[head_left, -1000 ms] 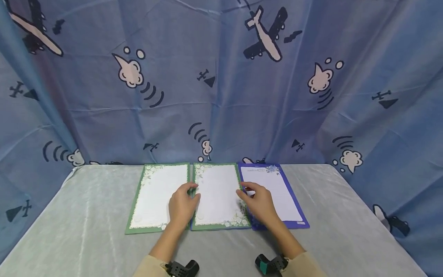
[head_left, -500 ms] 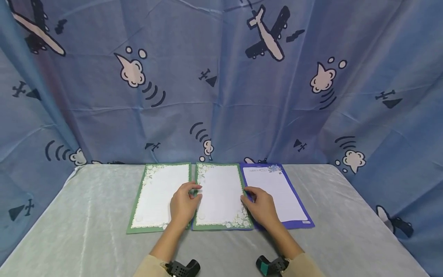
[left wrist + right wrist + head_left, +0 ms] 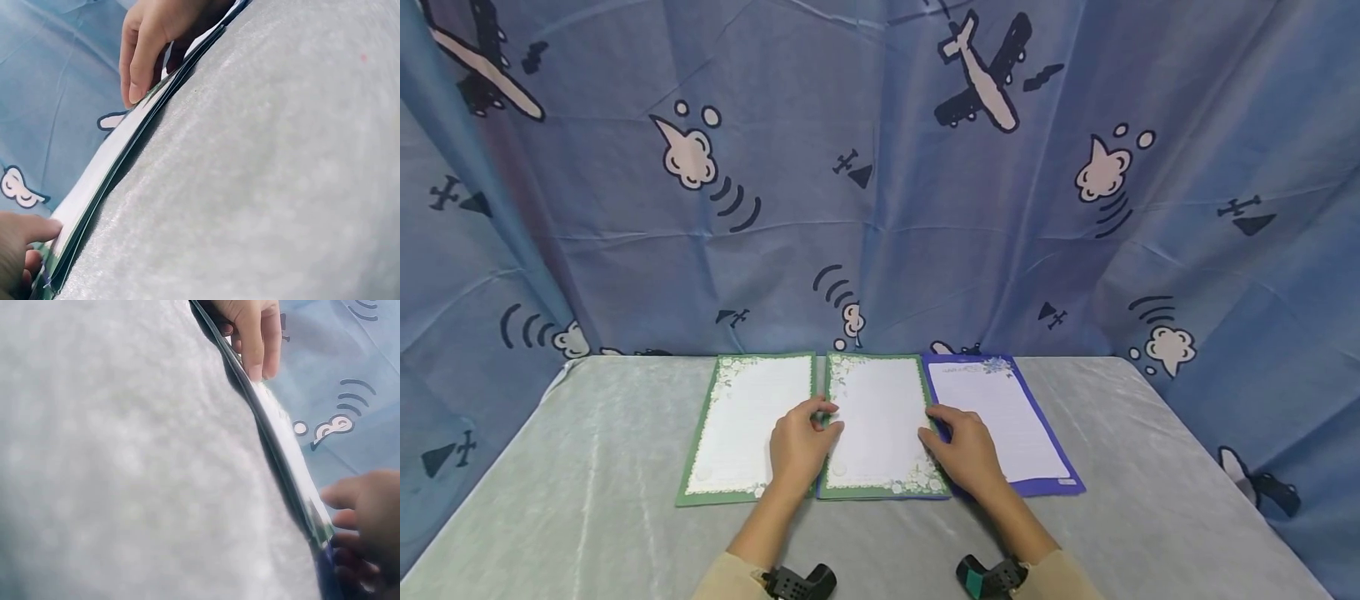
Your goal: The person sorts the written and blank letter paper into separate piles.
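Observation:
In the head view, a stack of green-bordered paper (image 3: 878,425) lies flat in the middle, with white faces and floral corners. My left hand (image 3: 801,442) holds its left edge, thumb on top and the other fingers at the side. On the right edge, my right hand (image 3: 964,446) does the same. The left wrist view shows my left thumb (image 3: 44,229) on the white face and several layers at the stack's near edge. In the right wrist view, my right hand (image 3: 369,519) curls beside the stack's corner. Parts of the fingers under the edges are hidden.
Another green-bordered sheet (image 3: 748,433) lies to the left, partly behind my left hand. A blue-bordered sheet (image 3: 1000,425) lies to the right, partly covered by my right hand. A grey cloth (image 3: 587,467) covers the table. Behind hangs a blue curtain (image 3: 782,192) with airplane prints.
My right fingers have come down slightly and closer against the middle stack's right edge. My left hand stays at the left edge. The head view has shifted a little.

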Motion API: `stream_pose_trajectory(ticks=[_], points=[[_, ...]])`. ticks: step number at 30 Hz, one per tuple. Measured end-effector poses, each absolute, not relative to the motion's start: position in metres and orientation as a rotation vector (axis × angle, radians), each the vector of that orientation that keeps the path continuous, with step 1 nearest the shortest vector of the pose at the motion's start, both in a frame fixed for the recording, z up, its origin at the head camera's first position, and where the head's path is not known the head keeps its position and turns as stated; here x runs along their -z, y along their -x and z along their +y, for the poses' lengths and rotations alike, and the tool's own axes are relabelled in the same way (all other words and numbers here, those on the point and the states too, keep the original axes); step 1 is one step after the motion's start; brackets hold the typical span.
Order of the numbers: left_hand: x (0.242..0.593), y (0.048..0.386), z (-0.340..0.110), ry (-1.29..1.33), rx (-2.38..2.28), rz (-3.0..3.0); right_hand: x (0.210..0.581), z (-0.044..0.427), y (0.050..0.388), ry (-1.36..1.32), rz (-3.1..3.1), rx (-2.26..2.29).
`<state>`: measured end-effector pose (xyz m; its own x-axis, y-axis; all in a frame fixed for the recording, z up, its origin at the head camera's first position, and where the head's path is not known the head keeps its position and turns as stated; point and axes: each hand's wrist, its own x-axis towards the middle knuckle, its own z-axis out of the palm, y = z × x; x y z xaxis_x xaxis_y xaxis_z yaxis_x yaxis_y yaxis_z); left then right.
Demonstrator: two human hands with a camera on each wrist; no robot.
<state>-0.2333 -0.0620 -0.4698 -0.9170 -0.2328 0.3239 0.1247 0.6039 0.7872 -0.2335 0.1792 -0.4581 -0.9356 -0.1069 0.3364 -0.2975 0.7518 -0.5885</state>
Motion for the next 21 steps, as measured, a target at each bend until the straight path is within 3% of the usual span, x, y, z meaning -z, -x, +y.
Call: stream_pose_trajectory(ticks=[21], points=[[0.4708, 0.2325, -0.0615, -0.046, 1.261, -2.415, 0.4547, 0.1758, 0.2295, -0.291, -2.684, -0.984]])
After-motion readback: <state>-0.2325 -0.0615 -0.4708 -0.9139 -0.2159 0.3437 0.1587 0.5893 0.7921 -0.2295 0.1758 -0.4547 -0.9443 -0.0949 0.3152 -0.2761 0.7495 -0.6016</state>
